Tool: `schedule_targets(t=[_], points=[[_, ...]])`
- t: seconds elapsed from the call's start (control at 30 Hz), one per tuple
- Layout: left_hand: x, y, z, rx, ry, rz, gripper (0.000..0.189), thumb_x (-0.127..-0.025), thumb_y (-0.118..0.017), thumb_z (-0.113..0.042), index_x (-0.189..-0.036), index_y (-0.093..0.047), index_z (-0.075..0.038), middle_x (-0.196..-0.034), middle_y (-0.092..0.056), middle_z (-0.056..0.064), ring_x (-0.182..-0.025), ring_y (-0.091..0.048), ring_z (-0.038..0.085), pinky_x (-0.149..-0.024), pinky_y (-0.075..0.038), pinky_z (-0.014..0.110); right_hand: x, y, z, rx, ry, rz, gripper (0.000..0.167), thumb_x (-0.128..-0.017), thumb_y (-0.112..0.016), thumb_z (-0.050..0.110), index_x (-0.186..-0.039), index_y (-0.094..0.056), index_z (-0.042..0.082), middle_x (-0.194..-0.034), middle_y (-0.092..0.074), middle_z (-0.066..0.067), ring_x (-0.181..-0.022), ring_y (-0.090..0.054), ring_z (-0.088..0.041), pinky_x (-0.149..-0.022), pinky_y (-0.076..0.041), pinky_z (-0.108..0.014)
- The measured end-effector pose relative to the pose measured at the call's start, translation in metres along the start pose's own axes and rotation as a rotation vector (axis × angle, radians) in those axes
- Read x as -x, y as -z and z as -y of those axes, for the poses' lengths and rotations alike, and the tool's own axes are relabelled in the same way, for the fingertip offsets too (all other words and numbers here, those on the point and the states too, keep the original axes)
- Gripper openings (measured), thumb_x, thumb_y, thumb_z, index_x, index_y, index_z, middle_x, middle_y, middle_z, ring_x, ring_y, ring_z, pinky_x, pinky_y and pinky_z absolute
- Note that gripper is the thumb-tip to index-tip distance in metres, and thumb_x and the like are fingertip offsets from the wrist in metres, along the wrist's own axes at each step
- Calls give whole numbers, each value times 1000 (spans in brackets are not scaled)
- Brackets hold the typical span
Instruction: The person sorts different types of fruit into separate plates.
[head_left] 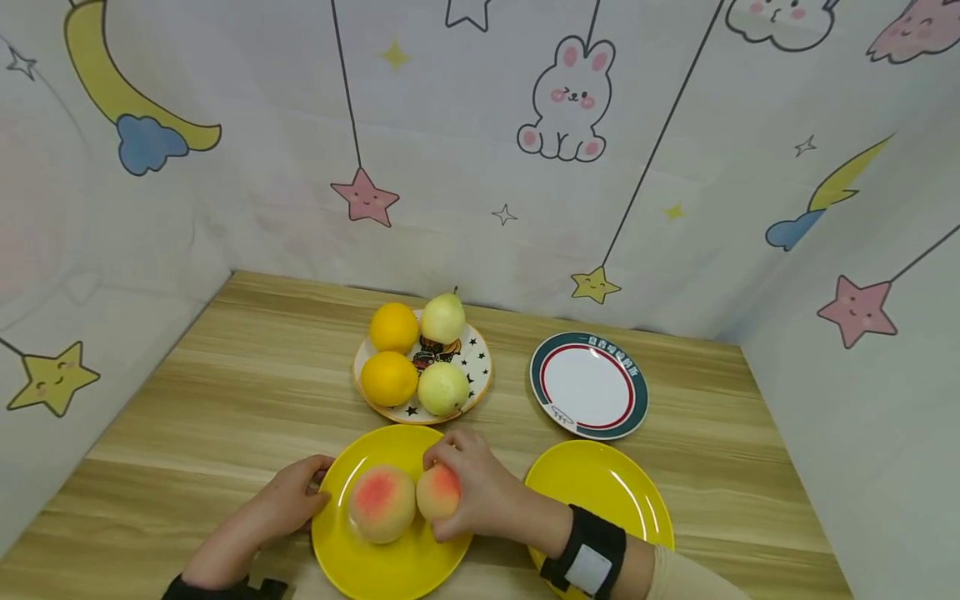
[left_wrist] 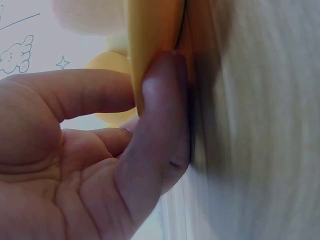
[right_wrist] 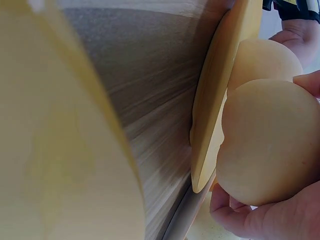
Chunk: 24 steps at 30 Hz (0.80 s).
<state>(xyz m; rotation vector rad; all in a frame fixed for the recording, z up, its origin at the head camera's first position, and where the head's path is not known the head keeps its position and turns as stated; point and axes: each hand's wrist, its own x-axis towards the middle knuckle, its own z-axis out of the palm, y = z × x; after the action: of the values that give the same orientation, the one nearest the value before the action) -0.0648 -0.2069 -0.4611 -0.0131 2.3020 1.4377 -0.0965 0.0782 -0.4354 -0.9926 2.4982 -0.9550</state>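
My right hand (head_left: 480, 487) grips a peach (head_left: 437, 492) over the right side of the left yellow plate (head_left: 408, 575). In the right wrist view, thumb and fingers hold that peach (right_wrist: 270, 142) from opposite sides. A second peach (head_left: 382, 504), blushed red on top, sits on the same plate right beside it. At the plate's left rim is my left hand (head_left: 288, 497). The left wrist view has the rim (left_wrist: 150, 35) pinched between thumb and fingers, with a finger underneath it near the tabletop.
Behind stands a star-patterned plate (head_left: 477, 367) with two oranges (head_left: 393, 327) and two pears (head_left: 443, 318). A white plate with a green rim (head_left: 588, 383) lies at the back right. Under my right forearm is another yellow plate (head_left: 592, 475). A printed curtain (head_left: 450, 117) borders the wooden table (head_left: 247, 375).
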Motion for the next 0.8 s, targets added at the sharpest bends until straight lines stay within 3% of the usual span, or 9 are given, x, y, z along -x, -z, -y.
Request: schedule_targets(t=[0.23, 0.5, 0.8], points=[[0, -1, 1, 10, -3, 0, 37, -89, -52, 14, -124, -44, 21, -104, -57, 17, -86, -62, 24, -62, -57, 34, -2, -3, -1, 15, 32, 16, 56, -60, -84, 26, -109, -56, 23, -110, -42, 6, -108, -38, -16, -90, -38, -27], [1, -1, 2, 18, -16, 2, 37, -89, -52, 14, -124, -44, 22, -105, -58, 18, -87, -63, 25, -62, -57, 34, -4, -1, -1, 71, 13, 138, 51, -69, -83, 28, -113, -59, 19, -110, -50, 6, -101, -43, -12, -84, -40, -21], [0, -2, 5, 30, -15, -3, 38, -88, -52, 14, -124, -44, 21, -105, -58, 19, -86, -63, 25, -62, -57, 33, -5, -2, -5, 50, 23, 157, 53, -71, -82, 28, -117, -58, 18, -114, -51, 5, -103, -45, -12, -86, -42, -20]])
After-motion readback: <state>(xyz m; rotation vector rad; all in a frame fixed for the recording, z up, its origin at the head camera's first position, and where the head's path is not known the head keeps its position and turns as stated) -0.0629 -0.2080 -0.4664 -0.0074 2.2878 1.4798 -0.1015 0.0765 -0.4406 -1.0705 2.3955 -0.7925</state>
